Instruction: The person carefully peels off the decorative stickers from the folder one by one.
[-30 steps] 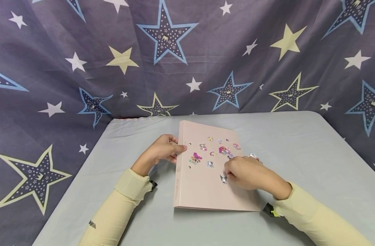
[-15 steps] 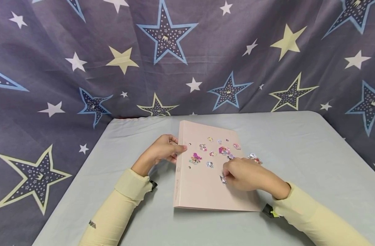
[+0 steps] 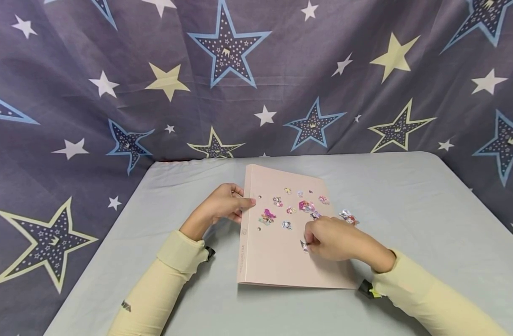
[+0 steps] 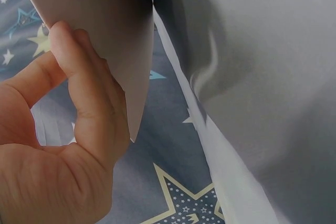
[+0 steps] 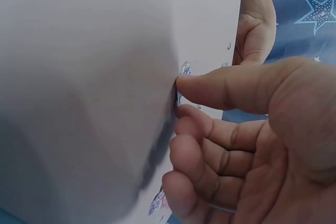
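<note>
A pale pink file folder (image 3: 277, 266) leans up from the bed-like surface, its cover dotted with several shiny character stickers, including a pink one (image 3: 306, 206). At the spine, my left hand (image 3: 222, 204) grips the folder, thumb on the front and fingers behind. The left wrist view shows those fingers (image 4: 89, 87) against the folder's underside. Lower on the cover, my right hand (image 3: 340, 238) pinches the edge of a small dark-and-silver sticker (image 3: 304, 246) between thumb and forefinger. In the right wrist view the thumb (image 5: 210, 87) hides much of that spot.
Another sticker (image 3: 348, 217) lies beyond the folder's right edge, near my right hand. Grey cloth (image 3: 197, 298) covers the flat surface beneath. A dark curtain (image 3: 248, 107) with stars hangs behind and at both sides.
My right hand has shifted slightly leftward over the small dark-and-silver sticker, covering more of it. The sticker past the folder's edge shows more fully. My left hand and the folder stay put.
</note>
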`<control>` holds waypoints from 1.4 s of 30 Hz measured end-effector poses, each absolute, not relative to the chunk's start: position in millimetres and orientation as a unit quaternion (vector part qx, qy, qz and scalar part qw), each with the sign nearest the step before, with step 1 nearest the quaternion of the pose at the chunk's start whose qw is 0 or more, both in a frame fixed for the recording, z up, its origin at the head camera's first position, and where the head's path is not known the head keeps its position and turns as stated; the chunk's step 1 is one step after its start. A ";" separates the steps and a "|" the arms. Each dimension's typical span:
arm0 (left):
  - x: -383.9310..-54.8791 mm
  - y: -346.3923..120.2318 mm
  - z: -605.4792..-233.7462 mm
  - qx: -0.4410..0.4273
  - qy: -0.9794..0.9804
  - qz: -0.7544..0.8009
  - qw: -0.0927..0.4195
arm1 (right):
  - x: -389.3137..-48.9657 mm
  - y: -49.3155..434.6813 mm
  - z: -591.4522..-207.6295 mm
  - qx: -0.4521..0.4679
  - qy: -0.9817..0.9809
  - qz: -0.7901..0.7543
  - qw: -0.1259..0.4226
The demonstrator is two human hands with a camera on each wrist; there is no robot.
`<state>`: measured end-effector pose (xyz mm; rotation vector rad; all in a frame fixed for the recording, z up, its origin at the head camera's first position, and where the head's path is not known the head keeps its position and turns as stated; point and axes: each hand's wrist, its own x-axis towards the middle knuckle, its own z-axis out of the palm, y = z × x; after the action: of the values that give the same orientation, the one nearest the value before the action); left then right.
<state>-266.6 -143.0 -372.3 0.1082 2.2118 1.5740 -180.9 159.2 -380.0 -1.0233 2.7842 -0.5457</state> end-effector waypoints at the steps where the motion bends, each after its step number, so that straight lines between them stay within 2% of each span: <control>1: -266.4 -143.0 -372.2 0.038 0.796 0.567 0.211 | -180.7 158.9 -380.1 -0.334 0.922 -0.183 0.068; 10: -266.4 -143.0 -372.0 0.037 0.794 0.568 0.214 | -181.9 157.2 -381.2 -0.321 0.921 -0.198 0.097; 22: -266.1 -143.6 -371.9 0.044 0.794 0.568 0.213 | -182.1 155.9 -381.8 -0.312 0.926 -0.187 0.098; 42: -267.8 -142.6 -374.1 0.032 0.800 0.559 0.214 | -188.6 162.4 -383.7 -0.368 0.901 -0.202 0.110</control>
<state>-267.8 -142.6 -374.1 0.0900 2.2199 1.5518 -188.6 162.4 -383.7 -1.0805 2.6471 -0.5947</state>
